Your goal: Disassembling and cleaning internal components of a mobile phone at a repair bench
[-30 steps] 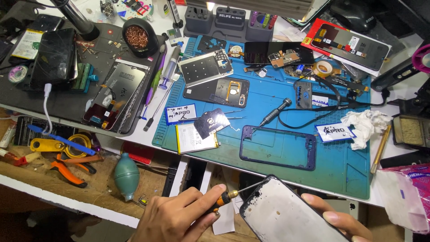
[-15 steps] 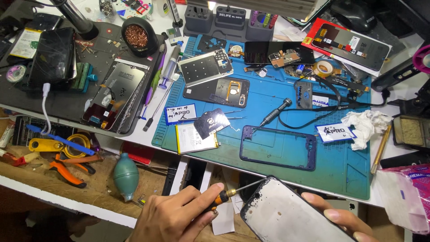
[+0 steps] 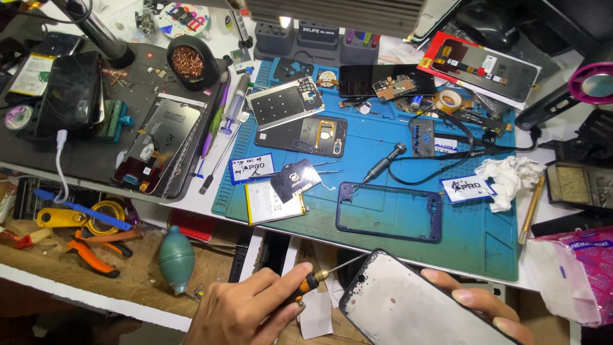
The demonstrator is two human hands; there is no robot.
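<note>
— What have you got in your hands?

— My left hand (image 3: 246,313) is closed around a small screwdriver (image 3: 313,280) with an orange and black handle, fingers pinching it, its thin tip touching the top edge of a phone panel (image 3: 408,306). My right hand (image 3: 482,306) cradles that panel from underneath, fingers curled up along its right side. It sits tilted, pale inner face up, just off the near edge of the desk.

— And beyond that?

— Just past the tip, on the blue work mat (image 3: 472,230), lies an empty dark blue phone frame (image 3: 389,212). A black screwdriver (image 3: 383,163) lies above it, and a flat battery (image 3: 274,203) sits at the mat's near left corner. A crumpled white tissue (image 3: 507,179) rests toward the mat's right edge. Left of my hand, on the lower shelf, there's a teal rubber blower (image 3: 176,257) and orange-handled pliers (image 3: 96,255).
</note>
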